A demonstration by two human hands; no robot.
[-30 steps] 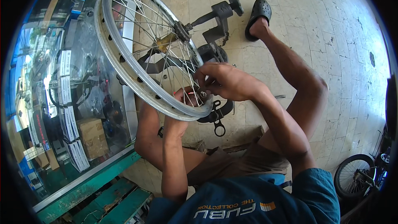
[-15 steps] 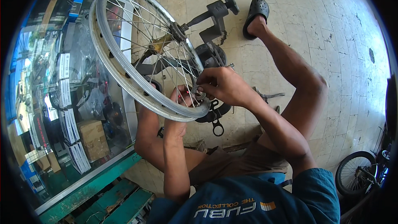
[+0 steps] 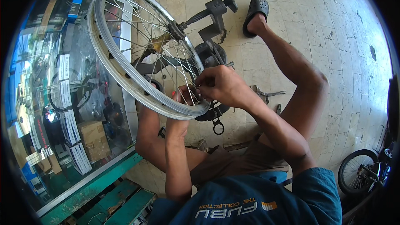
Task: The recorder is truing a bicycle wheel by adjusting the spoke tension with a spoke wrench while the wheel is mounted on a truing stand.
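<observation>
A silver bicycle wheel (image 3: 111, 48) with spokes is mounted on a dark metal stand (image 3: 216, 13) with a threaded clamp. My right hand (image 3: 223, 86) is at the lower right of the rim, thumb and index finger pinched on a small metal piece, possibly a spoke wrench, among the spokes, mostly hidden by the fingers. Under the same stretch of rim, my left hand (image 3: 182, 96) has its fingers curled at the spokes, partly hidden behind them. A black ringed bracket (image 3: 218, 127) hangs below the rim, and pliers (image 3: 271, 94) lie on the floor to the right.
A glass display case (image 3: 73, 96) holding boxes and parts fills the left side, above green slatted wood (image 3: 125, 196). My legs rest on the tiled floor (image 3: 341, 58), the right one in a black clog (image 3: 255, 6). Another bicycle (image 3: 359, 171) stands at the lower right.
The wheel and stand have shifted slightly left in the picture. My right hand's fingers have moved a little at the spokes, and more of the pliers on the floor now shows.
</observation>
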